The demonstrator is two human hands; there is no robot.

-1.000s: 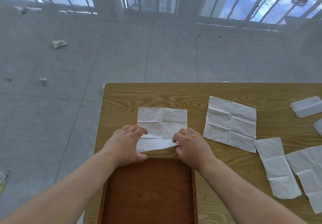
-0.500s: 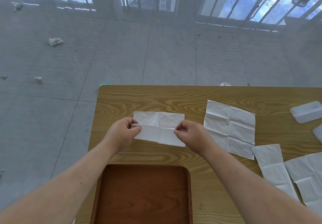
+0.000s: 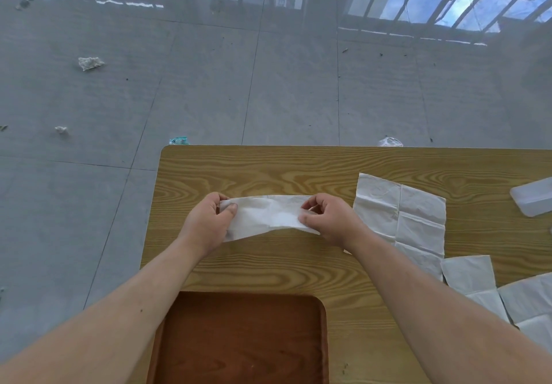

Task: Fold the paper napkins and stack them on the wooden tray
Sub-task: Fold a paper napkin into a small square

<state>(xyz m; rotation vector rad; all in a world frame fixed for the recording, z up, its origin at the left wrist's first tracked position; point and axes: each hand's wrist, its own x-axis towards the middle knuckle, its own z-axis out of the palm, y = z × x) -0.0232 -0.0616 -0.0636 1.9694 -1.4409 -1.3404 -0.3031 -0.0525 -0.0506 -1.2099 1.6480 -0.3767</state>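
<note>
Your hands are bare. Your left hand point(image 3: 209, 224) and your right hand point(image 3: 333, 224) both look broad, with short, thick fingers point(image 3: 321, 200). On each thumb the nail shows: the left thumbnail point(image 3: 232, 208) and the right thumbnail point(image 3: 302, 219) are cut short and plain. Your left forearm point(image 3: 125, 324) is bare skin from the wrist down to the lower edge of the view, and it carries one small dark mark point(image 3: 141, 310) on the side facing the camera. Your right forearm point(image 3: 433, 318) is bare over the same stretch, wrist to edge; its surface looks even.
</note>
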